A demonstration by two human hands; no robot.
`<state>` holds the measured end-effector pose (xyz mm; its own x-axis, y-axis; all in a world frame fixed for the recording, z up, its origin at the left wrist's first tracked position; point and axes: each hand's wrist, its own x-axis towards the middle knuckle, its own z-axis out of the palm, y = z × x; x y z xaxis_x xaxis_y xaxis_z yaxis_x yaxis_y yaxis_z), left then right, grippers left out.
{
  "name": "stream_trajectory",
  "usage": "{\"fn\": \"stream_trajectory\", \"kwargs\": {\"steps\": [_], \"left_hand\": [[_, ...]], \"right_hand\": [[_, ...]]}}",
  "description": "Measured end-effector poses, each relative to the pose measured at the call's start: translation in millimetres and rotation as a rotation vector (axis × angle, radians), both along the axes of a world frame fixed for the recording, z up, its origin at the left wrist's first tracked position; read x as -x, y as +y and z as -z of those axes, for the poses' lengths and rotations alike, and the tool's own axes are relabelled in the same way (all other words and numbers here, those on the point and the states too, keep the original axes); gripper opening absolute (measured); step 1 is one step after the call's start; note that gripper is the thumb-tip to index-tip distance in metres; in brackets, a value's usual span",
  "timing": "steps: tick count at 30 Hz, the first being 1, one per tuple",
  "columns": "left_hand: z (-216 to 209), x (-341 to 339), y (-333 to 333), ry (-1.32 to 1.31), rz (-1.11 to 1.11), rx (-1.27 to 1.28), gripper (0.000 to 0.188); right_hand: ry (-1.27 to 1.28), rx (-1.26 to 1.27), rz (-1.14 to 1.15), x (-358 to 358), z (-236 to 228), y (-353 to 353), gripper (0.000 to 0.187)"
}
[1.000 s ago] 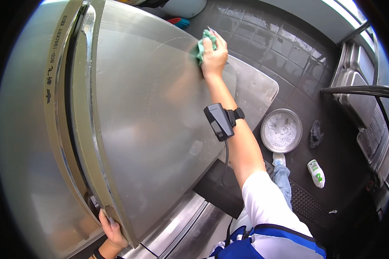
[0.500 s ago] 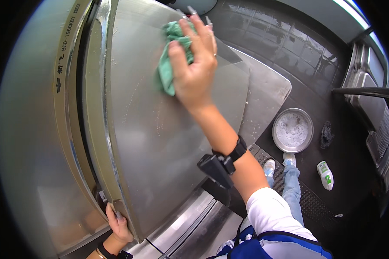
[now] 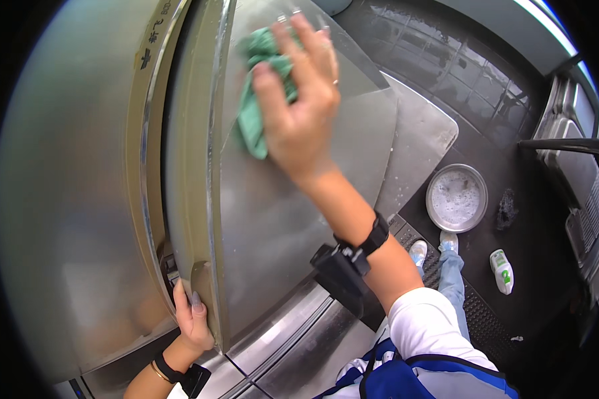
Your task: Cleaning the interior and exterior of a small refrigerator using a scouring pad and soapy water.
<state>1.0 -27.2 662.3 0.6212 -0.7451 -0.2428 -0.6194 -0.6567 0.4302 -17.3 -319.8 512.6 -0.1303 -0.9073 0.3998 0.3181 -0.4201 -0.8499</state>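
My right hand [image 3: 301,100] presses a crumpled green cloth [image 3: 254,113] against the grey metal refrigerator door [image 3: 293,233]. Its fingers lie bent over the cloth, slightly smeared by motion. At the lower left, my left hand [image 3: 194,322] is closed round the lower corner of the beige door edge [image 3: 194,153], its fingertips partly hidden in the gap. A dark gap runs between this door and the neighbouring metal panel [image 3: 80,199]. Both my wrists carry black straps with small black devices.
A metal basin [image 3: 457,198] of foamy water stands on the dark floor by my feet. Near it lies a white bottle [image 3: 502,271] with green marks. A metal rack [image 3: 572,159] stands at the right, and a ridged black mat [image 3: 489,319] lies beneath my legs.
The cloth under my right hand has slid across the door toward its left edge. My left hand keeps its grip on the door's corner. The view has shifted slightly left.
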Motion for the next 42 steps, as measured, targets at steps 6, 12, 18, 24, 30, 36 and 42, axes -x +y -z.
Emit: {"fn": "stream_trajectory", "kwargs": {"steps": [6,12,18,24,30,36,42], "left_hand": [[4,20,-18,0.027,0.016,0.027,0.054],[4,21,-24,0.045,0.036,0.093,0.050],[9,26,-28,0.089,0.055,0.068,0.048],[9,27,-27,0.039,0.035,0.125,0.047],[14,36,-33,0.067,-0.016,0.172,0.046],[16,35,-28,0.013,0.017,0.182,0.044],[16,37,-36,0.077,-0.024,0.247,0.042]], "right_hand": [[0.079,-0.381,-0.117,29,43,103,0.038],[0.007,0.095,-0.276,49,-30,135,0.044],[0.039,-0.177,-0.104,31,12,99,0.043],[0.104,-0.056,-0.441,84,-21,216,0.052],[0.073,-0.032,-0.157,47,3,117,0.043],[0.235,-0.324,-0.322,86,24,227,0.047],[0.050,0.150,-0.224,81,-21,219,0.049]]}}
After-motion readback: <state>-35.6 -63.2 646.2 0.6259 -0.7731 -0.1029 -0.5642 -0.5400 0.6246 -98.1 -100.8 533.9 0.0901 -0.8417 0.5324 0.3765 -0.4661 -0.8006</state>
